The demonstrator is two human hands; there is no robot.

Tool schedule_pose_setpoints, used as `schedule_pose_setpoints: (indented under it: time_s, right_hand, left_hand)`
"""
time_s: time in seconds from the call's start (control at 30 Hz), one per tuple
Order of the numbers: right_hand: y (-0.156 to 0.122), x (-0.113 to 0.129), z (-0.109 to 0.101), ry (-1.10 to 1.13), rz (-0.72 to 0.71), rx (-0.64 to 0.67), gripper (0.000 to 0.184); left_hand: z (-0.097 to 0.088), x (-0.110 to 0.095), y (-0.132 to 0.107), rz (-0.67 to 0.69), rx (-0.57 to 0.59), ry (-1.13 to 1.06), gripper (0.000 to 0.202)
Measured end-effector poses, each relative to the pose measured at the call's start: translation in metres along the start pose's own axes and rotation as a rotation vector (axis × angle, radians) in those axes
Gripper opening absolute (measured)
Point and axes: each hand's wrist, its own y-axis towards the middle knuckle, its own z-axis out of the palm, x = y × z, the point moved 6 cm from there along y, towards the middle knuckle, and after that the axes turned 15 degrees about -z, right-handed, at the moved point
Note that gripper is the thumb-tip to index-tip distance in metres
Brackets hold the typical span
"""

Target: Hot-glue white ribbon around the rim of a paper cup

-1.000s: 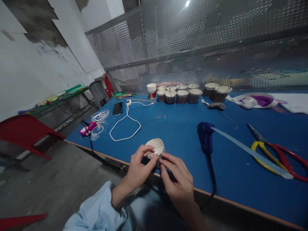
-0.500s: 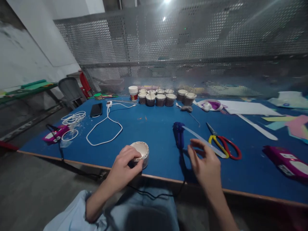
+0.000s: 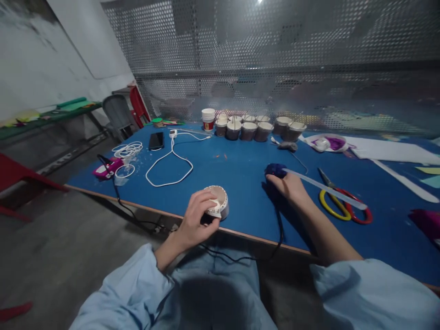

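Note:
My left hand (image 3: pixel 199 213) is closed on a small paper cup (image 3: pixel 223 207) near the table's front edge, fingers over its near rim. A pale strip with dark marks runs along that rim, partly under my fingers. To the right, my right hand (image 3: pixel 289 184) is wrapped round a blue glue gun (image 3: pixel 276 170), whose handle is mostly hidden by the hand. A long translucent glue stick (image 3: pixel 323 187) sticks out of the gun's rear, reaching over the scissors (image 3: pixel 338 199) with one yellow and one red handle loop.
Several brown-sided cups (image 3: pixel 248 131) stand along the back beside a stack of white-and-red cups (image 3: pixel 208 120). A phone (image 3: pixel 156 141), a white cable (image 3: pixel 168 184) and a magenta box (image 3: pixel 107 169) lie left. White sheets (image 3: pixel 392 149) lie at right. A black cord (image 3: pixel 280 229) hangs over the front edge.
My right hand has moved forward and closed round the glue gun. My left hand stays on the cup. The whole view has shifted, with things now further right in it.

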Motion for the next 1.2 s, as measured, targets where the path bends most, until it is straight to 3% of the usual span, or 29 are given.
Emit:
schedule_pose_setpoints:
  time_s: [0.23, 0.4, 0.5, 0.67, 0.77, 0.87, 0.97, 1.2]
  right_hand:
    - [-0.015, 0.004, -0.007, 0.166, 0.138, -0.093, 0.01]
    - [-0.075, 0.029, -0.012, 0.384, 0.149, -0.179, 0.028]
    - [-0.127, 0.053, -0.016, 0.406, 0.005, -0.315, 0.026]
    - [-0.19, 0.096, -0.001, 0.306, -0.251, -0.32, 0.01]
    - [-0.201, 0.114, 0.013, 0.294, -0.409, -0.249, 0.004]
    - [-0.205, 0.121, 0.021, 0.279, -0.507, -0.257, 0.008]
    - [-0.205, 0.123, 0.025, 0.247, -0.545, -0.305, 0.01]
    - [-0.201, 0.123, 0.033, 0.305, -0.565, -0.262, 0.006]
  left_hand:
    - [-0.003, 0.003, -0.004, 0.045, -0.022, -0.039, 0.024]
    - [-0.006, 0.0, -0.005, 0.102, -0.033, -0.053, 0.026]
    - [-0.009, -0.004, -0.001, 0.081, -0.03, -0.07, 0.021]
    - [-0.011, -0.009, 0.007, -0.05, 0.016, -0.088, 0.011]
    - [-0.011, -0.01, 0.008, -0.101, 0.038, -0.088, 0.008]
    - [-0.01, -0.008, 0.007, -0.134, 0.043, -0.077, 0.008]
    - [-0.009, -0.007, 0.005, -0.15, 0.035, -0.066, 0.009]
    - [-0.009, -0.009, 0.005, -0.155, 0.019, -0.043, 0.008]
